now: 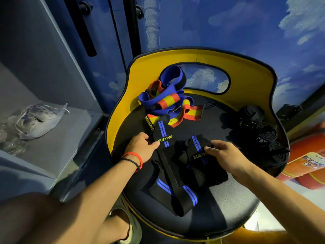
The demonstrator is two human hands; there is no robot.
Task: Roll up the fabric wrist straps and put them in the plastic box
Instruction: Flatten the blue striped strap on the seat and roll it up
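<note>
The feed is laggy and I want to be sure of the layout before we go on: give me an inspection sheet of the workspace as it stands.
Surface: dark chair seat, yellow backrest behind it.
Job's things: two unrolled black-and-blue straps, the left strap and the right strap; tangled coloured straps at the seat's back; rolled black straps at its right edge; plastic box not seen.
Clutter: clear plastic bag on the grey shelf, left.
Grippers: left hand pinches the left strap's end; right hand pinches the right strap.
Cables: nothing seen.
Surroundings: sky-painted wall behind the chair.
</note>
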